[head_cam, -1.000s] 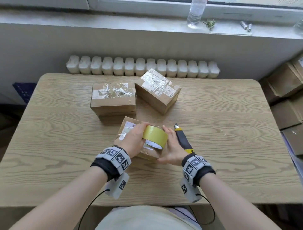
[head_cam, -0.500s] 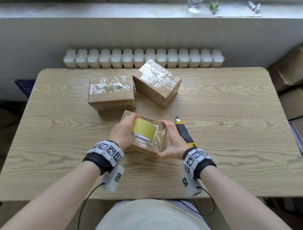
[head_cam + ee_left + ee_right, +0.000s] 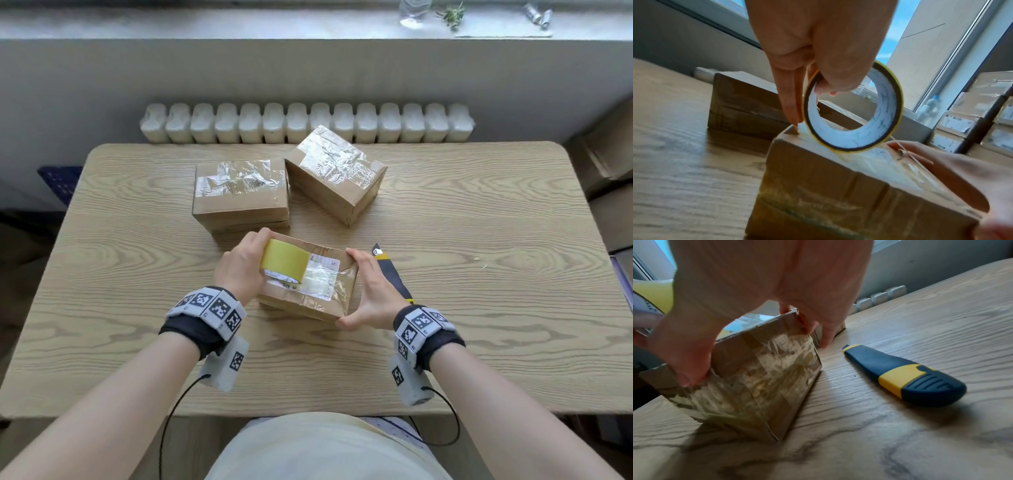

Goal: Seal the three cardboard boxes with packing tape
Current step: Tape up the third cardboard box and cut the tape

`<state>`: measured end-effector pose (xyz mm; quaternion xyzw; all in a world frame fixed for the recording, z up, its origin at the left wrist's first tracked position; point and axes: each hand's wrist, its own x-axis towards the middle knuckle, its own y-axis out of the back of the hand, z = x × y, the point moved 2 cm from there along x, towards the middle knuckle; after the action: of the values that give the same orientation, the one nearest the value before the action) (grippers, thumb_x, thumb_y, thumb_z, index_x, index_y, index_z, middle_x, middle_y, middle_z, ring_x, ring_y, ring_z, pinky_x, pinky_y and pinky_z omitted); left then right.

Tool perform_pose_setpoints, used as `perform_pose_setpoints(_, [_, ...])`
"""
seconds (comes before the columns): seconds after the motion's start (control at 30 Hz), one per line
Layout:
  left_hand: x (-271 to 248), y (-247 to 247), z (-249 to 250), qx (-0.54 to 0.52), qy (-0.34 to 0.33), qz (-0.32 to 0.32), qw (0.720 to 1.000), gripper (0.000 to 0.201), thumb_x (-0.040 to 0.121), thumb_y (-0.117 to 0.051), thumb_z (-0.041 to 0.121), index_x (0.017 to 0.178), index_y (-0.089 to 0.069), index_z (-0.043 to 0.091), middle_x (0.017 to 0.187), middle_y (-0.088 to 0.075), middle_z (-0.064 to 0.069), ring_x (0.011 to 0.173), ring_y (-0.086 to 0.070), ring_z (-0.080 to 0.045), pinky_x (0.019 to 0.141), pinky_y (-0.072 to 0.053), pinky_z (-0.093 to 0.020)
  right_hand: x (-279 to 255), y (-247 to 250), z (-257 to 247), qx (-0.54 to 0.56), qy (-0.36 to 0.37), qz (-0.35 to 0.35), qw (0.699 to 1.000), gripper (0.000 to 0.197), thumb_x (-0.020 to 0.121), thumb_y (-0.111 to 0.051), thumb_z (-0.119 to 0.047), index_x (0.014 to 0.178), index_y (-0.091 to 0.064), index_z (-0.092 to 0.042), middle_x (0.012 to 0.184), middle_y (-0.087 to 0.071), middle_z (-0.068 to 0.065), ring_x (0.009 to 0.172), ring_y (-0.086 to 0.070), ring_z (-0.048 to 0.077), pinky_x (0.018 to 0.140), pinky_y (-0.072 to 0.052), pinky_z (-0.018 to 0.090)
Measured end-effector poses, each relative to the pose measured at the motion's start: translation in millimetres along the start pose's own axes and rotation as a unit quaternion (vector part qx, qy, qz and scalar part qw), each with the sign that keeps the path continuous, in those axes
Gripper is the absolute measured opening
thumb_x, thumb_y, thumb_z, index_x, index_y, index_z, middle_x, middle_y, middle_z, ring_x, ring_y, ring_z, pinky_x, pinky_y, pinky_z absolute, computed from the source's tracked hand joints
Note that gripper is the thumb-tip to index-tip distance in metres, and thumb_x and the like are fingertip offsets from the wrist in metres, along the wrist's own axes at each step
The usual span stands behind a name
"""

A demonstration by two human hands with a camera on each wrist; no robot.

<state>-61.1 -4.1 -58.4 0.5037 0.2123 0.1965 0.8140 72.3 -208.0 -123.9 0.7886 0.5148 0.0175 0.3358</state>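
Packing tape (image 3: 283,261) is sitting on top of the nearest cardboard box (image 3: 308,286), at its left end, with a clear strip running rightward from the roll across the lid and over a white label. I am holding the roll in my left hand (image 3: 239,265), thumb hooked through the core and fingers curled round the outside, as the left wrist view is showing plainly. My right hand (image 3: 371,291) is clamping the box's right end, thumb on the near corner and fingers over the far corner, fingertips (image 3: 825,337) reaching down toward the table (image 3: 479,274). The two far boxes, one on the left (image 3: 239,192) and one on the right (image 3: 334,173), are standing just beside each other and are already carrying crumpled clear tape on top, so I am judging this box to be the last. A utility knife (image 3: 902,378) is lying near the box on its right, apart from my hand, untouched. Risks I am noting: the strip is looking wrinkled where it is crossing the lid, so it may be bonding poorly; pulling the roll onward may be dragging the box if my right hand is slackening; the strip still needs cutting, and reaching for the knife means freeing the steadying hand, which could let the taut strip lift or fold onto itself.
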Motion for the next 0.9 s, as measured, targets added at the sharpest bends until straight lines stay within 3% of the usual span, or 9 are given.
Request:
perform_pose_setpoints(0.17, [4.1, 10.2, -13.1, 0.037, -0.008, 0.021, 0.999, 0.045, 0.073, -0.059, 0.001, 0.116, -0.051, 0.013, 0.104, -0.053, -0.009, 0.079, -0.059, -0.038, 0.062, -0.046, -0.042, 0.9, 3.6, -2.1, -0.003, -0.005, -0.011, 1.000, 0.126, 0.048, -0.089, -0.030, 0.148, -0.012, -0.020, 0.145, -0.018, -0.009, 0.134, -0.022, 0.006, 0.108, -0.025, 0.019])
perform_pose_setpoints(0.27, [3.3, 6.6, -19.5, -0.053, 0.052, 0.045, 0.996, 0.046, 0.074, -0.055, -0.004, 0.117, -0.053, 0.015, 0.102, -0.057, -0.007, 0.089, -0.057, -0.032, 0.068, -0.040, -0.035, -0.7, 3.6, -2.0, -0.008, -0.007, -0.014, 1.000, 0.127, 0.049, -0.090, -0.028, 0.148, -0.011, -0.019, 0.147, -0.017, -0.007, 0.134, -0.021, 0.006, 0.109, -0.023, 0.020])
perform_pose_setpoints(0.37, [0.5, 1.1, -21.7, -0.098, 0.099, 0.017, 0.990, 0.045, 0.078, -0.051, -0.007, 0.117, -0.052, 0.016, 0.093, -0.056, -0.005, 0.087, -0.053, -0.029, 0.069, -0.038, -0.032, -1.3, 4.2, -0.8, -0.008, -0.008, -0.015, 1.000, 0.127, 0.049, -0.090, -0.028, 0.148, -0.011, -0.020, 0.146, -0.018, -0.009, 0.132, -0.022, 0.004, 0.105, -0.023, 0.017])
perform_pose_setpoints(0.57, [9.6, 9.4, -28.6, 0.001, 0.044, 0.001, 0.999, 0.040, 0.076, -0.047, -0.010, 0.112, -0.044, 0.009, 0.099, -0.052, -0.012, 0.084, -0.056, -0.039, 0.069, -0.046, -0.047, 0.8, 6.0, 3.1, -0.004, -0.008, -0.016, 1.000, 0.127, 0.049, -0.091, -0.028, 0.147, -0.012, -0.023, 0.140, -0.019, -0.016, 0.127, -0.023, -0.003, 0.092, -0.018, -0.003])
perform_pose_setpoints(0.7, [11.4, 17.6, -45.2, 0.102, 0.056, -0.002, 0.993, 0.043, 0.079, -0.048, -0.010, 0.115, -0.039, 0.012, 0.105, -0.045, -0.012, 0.073, -0.058, -0.039, 0.059, -0.041, -0.042, 0.2, 9.1, 6.4, 0.003, -0.017, -0.010, 1.000, 0.128, 0.045, -0.092, -0.028, 0.146, -0.013, -0.027, 0.141, -0.022, -0.014, 0.129, -0.027, 0.001, 0.099, -0.026, 0.014])
perform_pose_setpoints(0.9, [9.5, 6.6, -56.2, 0.172, 0.062, -0.042, 0.982, 0.051, 0.079, -0.047, -0.012, 0.122, -0.035, 0.012, 0.111, -0.042, -0.012, 0.076, -0.060, -0.036, 0.055, -0.039, -0.038, -0.8, 12.3, 10.2, -0.024, -0.010, -0.009, 1.000, 0.130, 0.043, -0.092, -0.034, 0.146, -0.014, -0.027, 0.144, -0.023, -0.010, 0.132, -0.027, 0.006, 0.104, -0.027, 0.021])
